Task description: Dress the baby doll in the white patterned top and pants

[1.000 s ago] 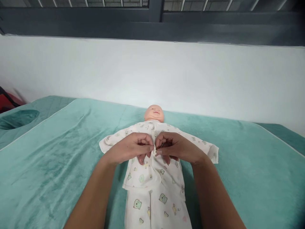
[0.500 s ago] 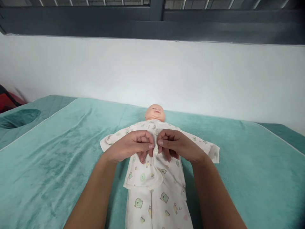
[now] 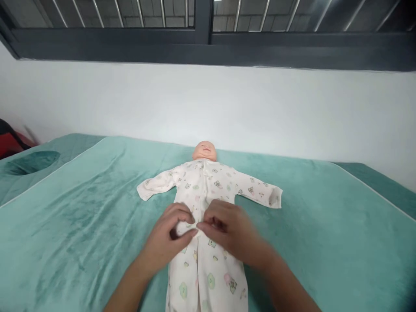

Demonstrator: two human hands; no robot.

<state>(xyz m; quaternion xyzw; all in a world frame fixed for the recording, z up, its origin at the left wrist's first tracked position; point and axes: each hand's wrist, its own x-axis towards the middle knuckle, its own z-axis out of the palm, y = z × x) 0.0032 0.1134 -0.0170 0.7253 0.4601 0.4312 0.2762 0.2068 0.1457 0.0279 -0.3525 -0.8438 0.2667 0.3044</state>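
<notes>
A baby doll (image 3: 204, 151) lies on its back, dressed in a white baby shirt (image 3: 216, 180) with small printed animals and matching trousers (image 3: 214, 277). Both sleeves are spread out to the sides. At the lower front of the shirt, my left hand (image 3: 170, 232) has thumb and forefinger curved around the cloth by the middle opening. Close beside it, my right hand (image 3: 229, 229) pinches the front edge, slightly blurred. Fingertips of both hands nearly meet. Whether a button lies between them is hidden.
Green plush cloth (image 3: 91, 225) covers the padded table, which has a face hole (image 3: 32, 162) at the far left. A white wall (image 3: 208, 104) stands behind, under a dark window frame (image 3: 201, 54). Something red and black (image 3: 11, 141) shows at the left edge.
Both hands have moved down the shirt front from the chest to the lower edge, uncovering the chest. The view has tilted up a little, showing more window.
</notes>
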